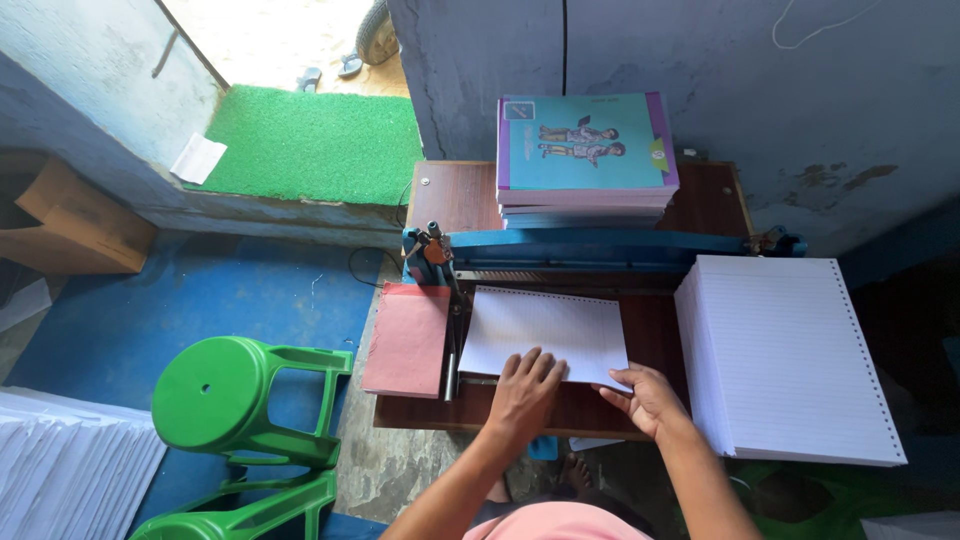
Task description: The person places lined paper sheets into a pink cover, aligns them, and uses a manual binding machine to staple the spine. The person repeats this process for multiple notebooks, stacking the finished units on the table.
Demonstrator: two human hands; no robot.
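Both hands [522, 392] [646, 398] flat, fingers spread, pressing ruled sheets [545, 333] at blue punching machine [600, 255]; loose pressure risks skewing them.

Ruled sheets [545, 330]: thin matt white paper, pressed flat by the left hand [522, 392] and right hand [650, 398].
Desk [460, 195]: dark brown wood, worn, faintly shiny.
Punching machine [600, 250]: blue-painted metal.
Books [585, 145]: glossy printed covers, at the far edge.
Stool [235, 400]: smooth green plastic.
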